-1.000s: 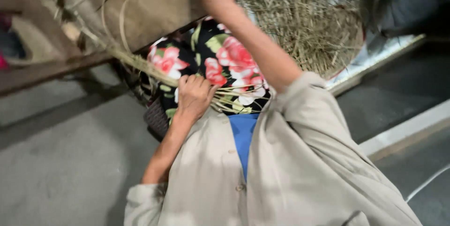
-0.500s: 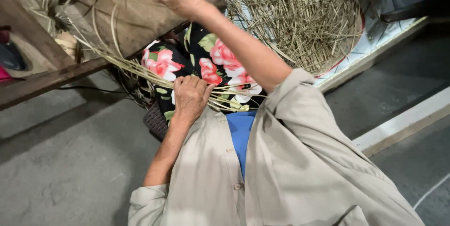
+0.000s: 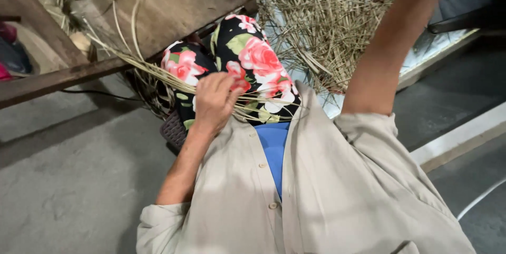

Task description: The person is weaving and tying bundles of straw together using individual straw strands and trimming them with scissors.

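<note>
Left hand pinning straw strands on the lap

Centre frame, the left hand (image 3: 213, 101) clenches thin pale straw strands (image 3: 153, 69) against the floral trousers (image 3: 253, 59); the right hand is out of frame (grip untellable). Strands look loose, unworked; a large straw heap (image 3: 327, 17) remains beyond, wooden bench (image 3: 174, 1) upper left.

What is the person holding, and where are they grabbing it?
The left hand grips a bundle of dry straw strands near its lap end. The right hand is raised out of view.

Left hand (image 3: 213, 101) fingers clamp bundle of dry straw strands (image 3: 142, 67) on floral-clad lap (image 3: 253, 59); right arm raised, hand out of frame.
</note>
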